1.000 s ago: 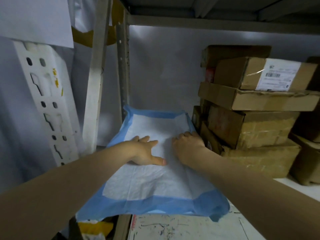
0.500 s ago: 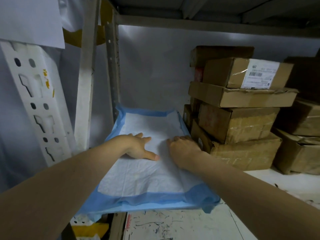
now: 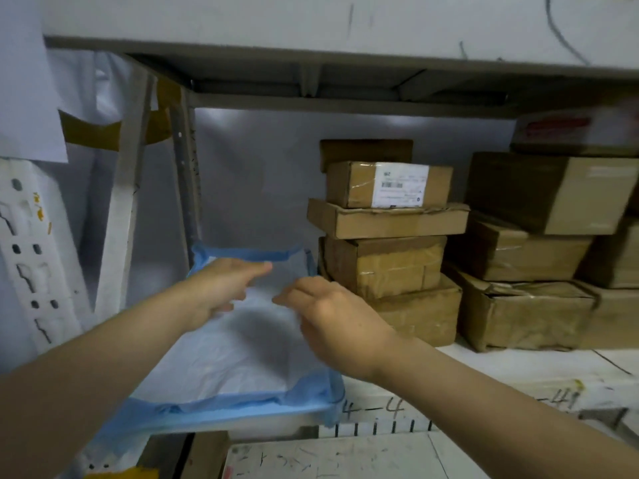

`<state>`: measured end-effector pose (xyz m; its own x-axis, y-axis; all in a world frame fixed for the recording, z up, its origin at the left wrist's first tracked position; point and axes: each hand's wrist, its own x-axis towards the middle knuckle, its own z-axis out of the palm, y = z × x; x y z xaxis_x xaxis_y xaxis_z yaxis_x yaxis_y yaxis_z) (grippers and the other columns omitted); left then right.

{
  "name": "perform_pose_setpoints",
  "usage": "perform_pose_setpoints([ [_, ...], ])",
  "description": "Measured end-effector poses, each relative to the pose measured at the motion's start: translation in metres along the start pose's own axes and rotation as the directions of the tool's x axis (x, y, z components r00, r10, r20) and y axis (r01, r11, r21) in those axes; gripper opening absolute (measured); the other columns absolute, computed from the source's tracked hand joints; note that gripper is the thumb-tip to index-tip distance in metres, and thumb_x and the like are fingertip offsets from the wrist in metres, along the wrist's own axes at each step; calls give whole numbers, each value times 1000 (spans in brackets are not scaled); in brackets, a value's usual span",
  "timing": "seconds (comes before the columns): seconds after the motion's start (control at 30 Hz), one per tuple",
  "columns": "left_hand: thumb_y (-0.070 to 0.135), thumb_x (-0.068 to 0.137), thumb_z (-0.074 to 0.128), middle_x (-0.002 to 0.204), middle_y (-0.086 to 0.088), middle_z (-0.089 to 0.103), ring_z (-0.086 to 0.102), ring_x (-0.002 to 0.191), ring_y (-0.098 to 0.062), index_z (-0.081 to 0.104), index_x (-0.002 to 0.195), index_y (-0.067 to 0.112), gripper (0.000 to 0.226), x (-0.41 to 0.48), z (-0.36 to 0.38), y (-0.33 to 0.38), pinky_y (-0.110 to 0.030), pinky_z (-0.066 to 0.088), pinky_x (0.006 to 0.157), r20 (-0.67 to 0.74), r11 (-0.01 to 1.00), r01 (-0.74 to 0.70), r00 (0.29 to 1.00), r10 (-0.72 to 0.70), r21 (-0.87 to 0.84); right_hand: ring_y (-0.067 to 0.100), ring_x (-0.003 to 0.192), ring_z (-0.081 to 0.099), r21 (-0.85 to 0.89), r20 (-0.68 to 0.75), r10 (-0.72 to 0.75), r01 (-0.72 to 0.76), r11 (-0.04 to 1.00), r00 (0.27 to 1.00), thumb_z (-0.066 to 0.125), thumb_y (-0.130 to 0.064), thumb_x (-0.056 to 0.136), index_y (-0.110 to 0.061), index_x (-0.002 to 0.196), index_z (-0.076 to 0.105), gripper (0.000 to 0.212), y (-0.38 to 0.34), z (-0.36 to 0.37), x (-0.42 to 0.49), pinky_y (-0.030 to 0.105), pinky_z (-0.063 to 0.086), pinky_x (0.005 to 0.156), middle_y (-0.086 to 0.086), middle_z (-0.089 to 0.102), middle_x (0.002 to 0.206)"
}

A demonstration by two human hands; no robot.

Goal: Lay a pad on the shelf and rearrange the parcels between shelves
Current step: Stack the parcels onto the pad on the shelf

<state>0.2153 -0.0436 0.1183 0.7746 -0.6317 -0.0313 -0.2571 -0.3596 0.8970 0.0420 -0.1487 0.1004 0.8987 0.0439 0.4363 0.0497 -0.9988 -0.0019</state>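
Note:
A white pad with a blue border point(image 3: 235, 361) lies on the left end of the shelf point(image 3: 518, 368), its front edge hanging over the shelf lip. My left hand point(image 3: 221, 288) hovers above the pad's far part with fingers stretched out and holds nothing. My right hand point(image 3: 332, 316) hangs over the pad's right side, fingers loosely curled, empty. Right of the pad stands a stack of brown cardboard parcels point(image 3: 383, 257), the top one point(image 3: 389, 184) bearing a white label. More parcels point(image 3: 532, 285) are piled further right.
An upper shelf board point(image 3: 345, 25) runs overhead. A metal upright point(image 3: 186, 174) stands at the pad's back left corner. White foam packing point(image 3: 34, 257) leans at the far left. A lower surface point(image 3: 328, 458) shows under the shelf lip, which is marked with numbers.
Both hands have lifted off the pad, where they were pressing flat. The camera has dropped and pulled back, so the upper shelf board and the shelf's front lip now show.

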Motion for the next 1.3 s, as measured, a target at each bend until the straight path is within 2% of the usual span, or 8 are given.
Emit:
perform_pose_setpoints([
  [0.13,50,93,59,134,-17,56,60,114,-33,49,141,13,61,-26,13,57,-47,50,98,53,913,68,997,-51,-402,24,106,60,41,-256,70,-61,997,964,60,-8,92,-13,123,67,33,23,-50,-32,43,54,85,4,64,116],
  [0.3,56,90,61,151,-24,41,53,127,-39,28,155,16,84,-48,35,99,-50,48,105,94,829,93,994,-49,-551,13,125,49,336,-408,439,-316,887,801,59,-21,97,-26,135,57,38,71,-104,-60,39,49,105,-9,50,130],
  [0.5,60,85,65,149,-27,42,57,119,-37,26,157,21,90,-61,54,118,-41,53,91,56,807,107,994,-91,-580,27,130,49,739,-162,805,-470,482,572,59,-39,98,-20,151,37,61,124,-130,-62,44,44,108,7,45,147],
  [0.6,65,83,64,156,-19,35,48,131,-35,28,156,24,91,-58,61,123,-39,47,97,-54,851,38,995,-78,-524,32,134,47,829,20,852,-485,278,523,55,-50,98,-16,154,33,69,137,-129,-54,50,38,114,10,46,149],
  [0.73,75,76,62,164,-3,24,28,147,-27,23,158,28,102,-50,63,131,-45,29,115,-264,977,-200,948,176,-69,32,127,51,849,111,840,-489,198,532,53,-53,98,-16,151,39,66,143,-131,-41,50,43,110,8,52,142],
  [1.03,63,71,75,160,-7,33,34,144,-25,21,158,26,109,-19,49,158,-38,28,115,34,963,-223,975,220,149,29,94,60,844,219,882,-535,43,416,49,-41,103,-19,136,46,39,149,-121,-20,41,58,83,10,54,108],
  [1.2,46,68,87,113,5,62,56,96,-6,54,110,28,57,2,51,158,-17,42,76,14,956,-284,959,283,75,21,69,50,829,252,889,-559,4,382,48,-42,104,-20,115,52,25,150,-119,-22,27,42,57,10,54,97],
  [1.3,65,40,91,118,1,70,64,107,-11,62,121,24,95,12,48,155,-23,49,92,71,943,-321,946,315,91,20,65,47,841,300,880,-538,-62,368,46,-41,104,-18,117,53,27,150,-119,-23,27,38,52,11,54,98],
])
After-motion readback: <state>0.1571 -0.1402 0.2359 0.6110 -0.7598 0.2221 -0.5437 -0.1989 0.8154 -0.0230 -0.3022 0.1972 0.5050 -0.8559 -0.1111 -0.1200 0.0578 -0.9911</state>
